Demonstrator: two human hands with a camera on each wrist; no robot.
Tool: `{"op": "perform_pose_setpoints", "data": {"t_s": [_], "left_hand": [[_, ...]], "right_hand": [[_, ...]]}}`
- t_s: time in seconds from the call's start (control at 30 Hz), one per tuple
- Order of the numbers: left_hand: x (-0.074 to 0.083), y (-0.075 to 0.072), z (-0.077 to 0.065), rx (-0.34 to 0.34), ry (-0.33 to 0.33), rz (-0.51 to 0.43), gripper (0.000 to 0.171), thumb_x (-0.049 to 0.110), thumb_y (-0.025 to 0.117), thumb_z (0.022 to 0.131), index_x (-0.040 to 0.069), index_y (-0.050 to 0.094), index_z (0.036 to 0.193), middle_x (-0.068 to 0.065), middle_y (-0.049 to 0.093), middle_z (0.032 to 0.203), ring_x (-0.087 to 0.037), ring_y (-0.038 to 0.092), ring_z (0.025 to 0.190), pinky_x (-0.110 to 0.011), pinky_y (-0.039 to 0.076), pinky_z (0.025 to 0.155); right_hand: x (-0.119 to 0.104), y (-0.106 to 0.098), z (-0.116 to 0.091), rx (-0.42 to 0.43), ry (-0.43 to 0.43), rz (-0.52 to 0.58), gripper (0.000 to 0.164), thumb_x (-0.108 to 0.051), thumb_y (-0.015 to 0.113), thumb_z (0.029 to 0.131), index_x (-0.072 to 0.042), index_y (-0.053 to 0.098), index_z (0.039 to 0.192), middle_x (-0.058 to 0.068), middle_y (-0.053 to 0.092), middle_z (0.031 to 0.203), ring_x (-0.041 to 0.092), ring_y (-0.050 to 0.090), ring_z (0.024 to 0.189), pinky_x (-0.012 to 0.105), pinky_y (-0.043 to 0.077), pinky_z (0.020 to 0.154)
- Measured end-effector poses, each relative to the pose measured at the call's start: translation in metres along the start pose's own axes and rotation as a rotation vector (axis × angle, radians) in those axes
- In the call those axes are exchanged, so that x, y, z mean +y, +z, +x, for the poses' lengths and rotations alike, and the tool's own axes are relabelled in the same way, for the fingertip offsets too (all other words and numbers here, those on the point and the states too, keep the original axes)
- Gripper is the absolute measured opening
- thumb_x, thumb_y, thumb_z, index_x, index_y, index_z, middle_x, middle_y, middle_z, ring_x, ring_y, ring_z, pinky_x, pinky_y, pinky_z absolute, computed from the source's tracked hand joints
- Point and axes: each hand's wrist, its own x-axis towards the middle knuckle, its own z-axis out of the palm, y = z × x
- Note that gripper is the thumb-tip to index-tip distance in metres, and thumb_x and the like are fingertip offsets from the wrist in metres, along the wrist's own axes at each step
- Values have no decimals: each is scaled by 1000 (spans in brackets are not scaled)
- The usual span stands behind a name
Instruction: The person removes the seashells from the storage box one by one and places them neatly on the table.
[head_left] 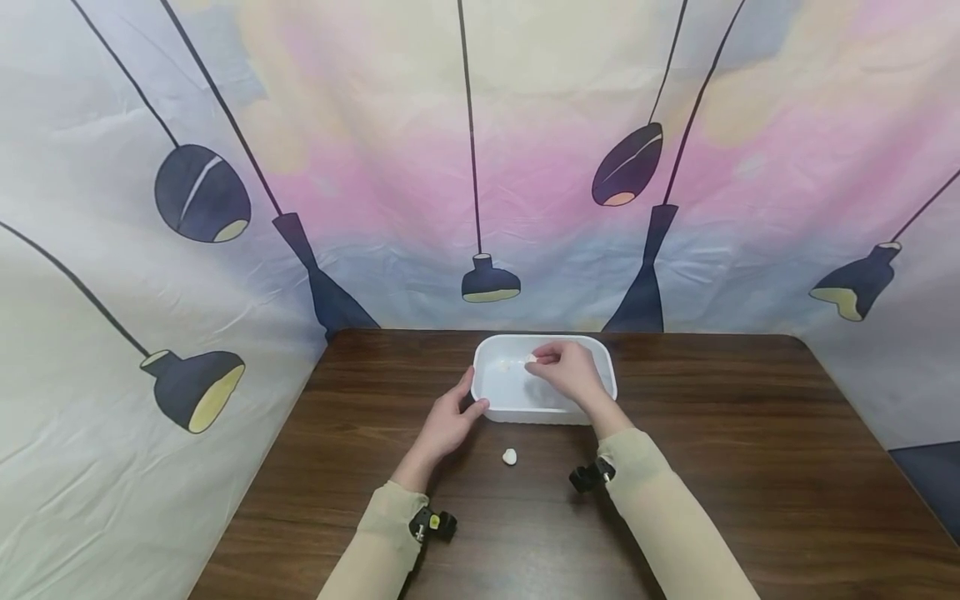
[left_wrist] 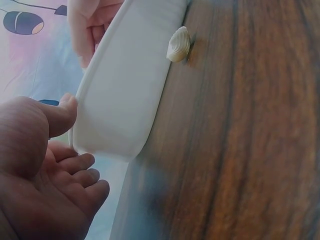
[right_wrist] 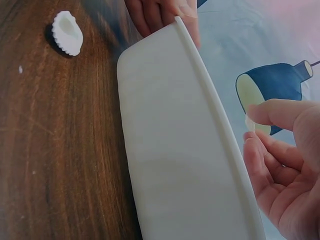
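Overhead and behind, a lamp-printed cloth point(head_left: 360, 125) fills the upper half of the head view, hung so that it walls off the back of the workspace. Below it, the dark wood-grain surface point(head_left: 712, 467) spreads over the lower middle of the frame and gives everything a flat base. A white rectangular tray point(head_left: 540, 415) sits flat at the surface's far edge, just right of centre, its long side towards the person, probably so that both arms reach it easily.

At the tray's near left corner, the left hand point(head_left: 447, 421) grips the rim between thumb and fingers, a hold that seems meant to steady it. The right hand point(head_left: 567, 371) is over the tray's interior, thumb and fingertips pinching a small pale piece point(right_wrist: 250, 123); so fine a grip suits something that thin, though whether it is a shell is too small to tell.

Lower in the frame, a ribbed seashell point(head_left: 510, 457) lies on the surface in front of the tray, apart from both hands and within easy reach of either. Tiniest of all, some pale specks point(head_left: 506, 365) show inside the tray, left of the pinching fingertips.
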Motion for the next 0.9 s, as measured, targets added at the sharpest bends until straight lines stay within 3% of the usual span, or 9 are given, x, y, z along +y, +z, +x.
{"op": "perform_pose_setpoints", "data": {"t_s": [0.6,0.9], "left_hand": [[-3,1,2,3,9,3,71,24,65,108,2,32,167,-13,31,172,-30,29,159,-50,26,129],[-2,1,2,3,7,0,71,23,65,108,1,31,166,-14,30,172,-31,29,159,-51,25,129]], "right_hand": [[6,-3,-25,43,-80,-16,30,-27,87,91,-5,82,110,2,78,90,18,73,87,34,60,78],[11,-2,-40,100,-194,-5,27,-22,91,87,-4,83,105,1,79,86,16,75,81,29,61,72]]}}
